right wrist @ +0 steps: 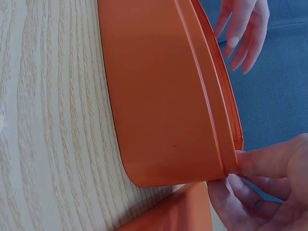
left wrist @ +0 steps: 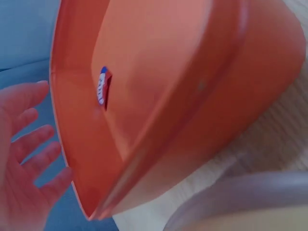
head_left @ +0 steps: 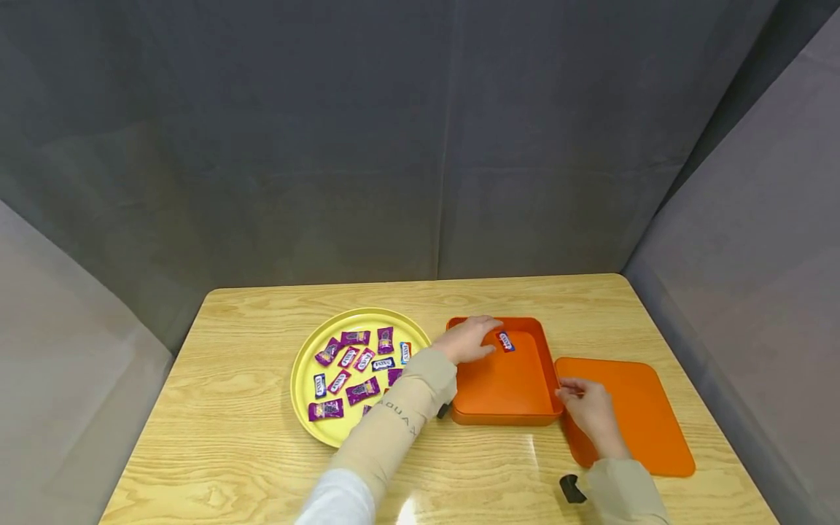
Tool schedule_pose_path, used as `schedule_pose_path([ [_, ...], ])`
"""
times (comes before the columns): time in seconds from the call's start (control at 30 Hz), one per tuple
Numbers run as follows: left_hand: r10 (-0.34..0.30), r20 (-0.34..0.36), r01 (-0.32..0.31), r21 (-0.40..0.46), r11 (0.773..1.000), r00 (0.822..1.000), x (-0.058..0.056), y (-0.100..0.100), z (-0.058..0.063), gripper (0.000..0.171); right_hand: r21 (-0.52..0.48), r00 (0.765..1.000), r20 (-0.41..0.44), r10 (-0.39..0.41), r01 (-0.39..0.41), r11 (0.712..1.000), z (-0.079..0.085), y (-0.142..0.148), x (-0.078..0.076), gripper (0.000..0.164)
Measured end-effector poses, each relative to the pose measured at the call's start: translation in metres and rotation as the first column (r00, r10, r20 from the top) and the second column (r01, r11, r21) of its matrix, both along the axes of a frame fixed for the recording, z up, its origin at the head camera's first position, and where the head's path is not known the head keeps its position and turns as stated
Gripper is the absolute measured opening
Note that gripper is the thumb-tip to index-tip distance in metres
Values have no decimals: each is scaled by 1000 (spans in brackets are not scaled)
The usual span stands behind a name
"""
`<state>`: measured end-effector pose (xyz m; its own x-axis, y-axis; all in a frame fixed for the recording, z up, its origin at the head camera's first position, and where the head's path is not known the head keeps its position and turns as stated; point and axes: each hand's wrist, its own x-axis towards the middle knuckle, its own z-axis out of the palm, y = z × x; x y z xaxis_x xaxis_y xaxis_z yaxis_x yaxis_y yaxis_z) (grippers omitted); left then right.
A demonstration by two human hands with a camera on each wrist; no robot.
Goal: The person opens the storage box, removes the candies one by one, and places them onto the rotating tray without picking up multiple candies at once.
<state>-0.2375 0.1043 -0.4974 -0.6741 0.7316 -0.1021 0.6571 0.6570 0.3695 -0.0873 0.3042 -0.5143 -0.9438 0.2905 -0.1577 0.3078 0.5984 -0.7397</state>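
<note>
My left hand (head_left: pixel 467 340) is over the left part of an orange box (head_left: pixel 505 397), its fingers spread and holding nothing. Inside the box, near its far wall, lies one small red and blue wrapped candy (head_left: pixel 505 340), apart from the fingers. The left wrist view shows this candy (left wrist: pixel 104 87) on the box floor. At the box's right side, my right hand (head_left: pixel 588 410) pinches the rim; in the right wrist view its thumb and fingers (right wrist: pixel 262 163) grip the corner. A yellow round tray (head_left: pixel 298 397) holds several wrapped candies, partly hidden by the left forearm.
An orange lid (head_left: pixel 646 423) lies flat on the wooden table (head_left: pixel 216 408) right of the box, partly under the right hand. Dark curtains (head_left: pixel 328 182) stand behind the table's far edge, with lighter panels on both sides.
</note>
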Motion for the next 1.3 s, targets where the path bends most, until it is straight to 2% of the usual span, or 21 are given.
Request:
schedule_pose_path([
  [0.23, -29, -13, 28, -81, 996, 999, 5, 17, -11, 53, -4, 1000, 5, -4, 4, 1000, -1, 0, 0, 29],
  [0.47, -62, -48, 51, -201, 978, 997, 12, 28, -24, 53, -3, 1000, 10, -2, 2, 1000, 1, -1, 0, 30],
  [0.7, -27, 7, 27, -272, 962, 1000, 13, 35, -28, 55, 13, 1000, -5, 0, 0, 1000, 1, 0, 0, 29],
  [1.03, -33, 33, 43, -381, 923, 999, 19, 41, -34, 58, 2, 1000, -1, -1, 1, 1000, 0, -1, 1, 29],
  [1.3, 26, 80, 8, -397, 918, 996, 18, 45, -38, 61, 4, 1000, -14, 2, -2, 1000, 0, -1, 1, 29],
])
